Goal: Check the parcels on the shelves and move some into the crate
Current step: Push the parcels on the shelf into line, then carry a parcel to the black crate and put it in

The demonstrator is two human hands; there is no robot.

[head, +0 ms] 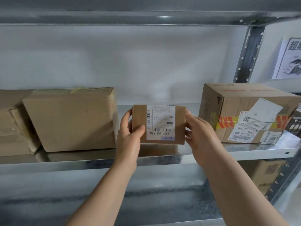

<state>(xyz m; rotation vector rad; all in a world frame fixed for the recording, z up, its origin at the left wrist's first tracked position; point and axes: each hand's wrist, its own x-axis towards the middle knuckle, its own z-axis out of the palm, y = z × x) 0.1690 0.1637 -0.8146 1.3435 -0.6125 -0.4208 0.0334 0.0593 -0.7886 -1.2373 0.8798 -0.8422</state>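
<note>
Parcel [180, 124] at the shelf [244, 150], left hand [128, 134] gripped its left edge, right hand [200, 132] gripped its right edge, label [161, 121] upside down.

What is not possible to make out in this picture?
All in the head view:
1. The fine print on the label is too small to read.
2. The ends of the parcel are covered by the left hand and right hand.
3. The poster is cut off by the right edge.
4. The far-left box is cut off by the left edge.
5. The lower box is mostly hidden by the shelf.
</note>
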